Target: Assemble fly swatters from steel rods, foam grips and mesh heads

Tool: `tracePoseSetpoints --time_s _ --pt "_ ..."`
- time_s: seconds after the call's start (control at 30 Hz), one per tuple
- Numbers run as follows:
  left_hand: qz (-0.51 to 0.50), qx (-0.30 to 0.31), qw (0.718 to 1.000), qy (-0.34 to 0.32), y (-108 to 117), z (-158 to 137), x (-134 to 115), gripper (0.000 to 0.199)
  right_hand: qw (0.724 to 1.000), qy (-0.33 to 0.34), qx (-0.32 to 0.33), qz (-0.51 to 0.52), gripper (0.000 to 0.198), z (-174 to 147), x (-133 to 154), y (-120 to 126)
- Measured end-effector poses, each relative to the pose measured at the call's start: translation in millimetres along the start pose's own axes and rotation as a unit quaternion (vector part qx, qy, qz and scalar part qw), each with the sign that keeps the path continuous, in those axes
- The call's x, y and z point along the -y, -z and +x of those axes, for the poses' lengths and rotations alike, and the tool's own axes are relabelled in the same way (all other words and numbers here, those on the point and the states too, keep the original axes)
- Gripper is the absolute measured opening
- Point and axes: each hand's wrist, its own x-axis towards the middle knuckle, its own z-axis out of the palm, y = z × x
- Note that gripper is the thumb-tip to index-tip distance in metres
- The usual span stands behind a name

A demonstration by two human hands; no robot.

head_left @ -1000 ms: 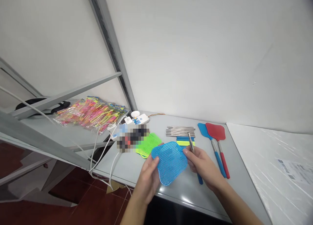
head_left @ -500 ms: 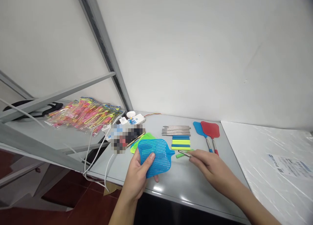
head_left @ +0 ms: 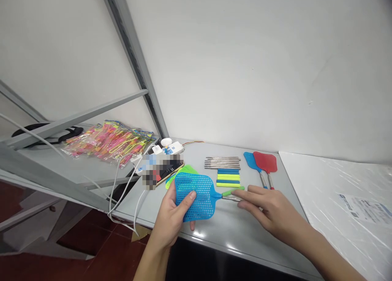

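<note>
My left hand [head_left: 179,211] grips a blue perforated fly swatter head [head_left: 200,197], its thumb lying across the front. Pinched in the fingers of my right hand [head_left: 263,203] is a metal rod [head_left: 231,198], whose tip meets the neck of the blue head. Just behind the rod, a loose green tube [head_left: 232,191] lies on the table. Beyond it are blue and yellow tubes [head_left: 228,177] in a stack of rows, then several metal rods [head_left: 222,162] side by side. Green swatter heads [head_left: 188,169] are partly hidden behind the blue one.
At the right back lie a blue swatter [head_left: 251,161] and a red swatter [head_left: 266,162] with metal shafts. A white wrapped sheet [head_left: 330,179] covers the right side. To the left are a power strip [head_left: 174,147], white cables [head_left: 112,191], a phone [head_left: 171,171] and bagged colourful items [head_left: 110,140].
My right hand has brought the rod's tip to the neck of the blue swatter head; a gap was between them before. The left hand keeps its hold.
</note>
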Motion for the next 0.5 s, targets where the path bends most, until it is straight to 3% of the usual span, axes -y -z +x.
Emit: tracePoseSetpoints --time_s 0.37,0.5 --pt "0.031 0.021 0.999 -0.001 5.3 2.1 3.2 0.049 0.992 0.067 -0.025 -0.101 0.028 -1.7 -3.6 3.2" --pt "0.029 0.019 0.999 0.013 0.8 2.4 3.6 0.051 0.975 0.113 -0.074 -0.178 0.025 -3.0 -3.2 0.5"
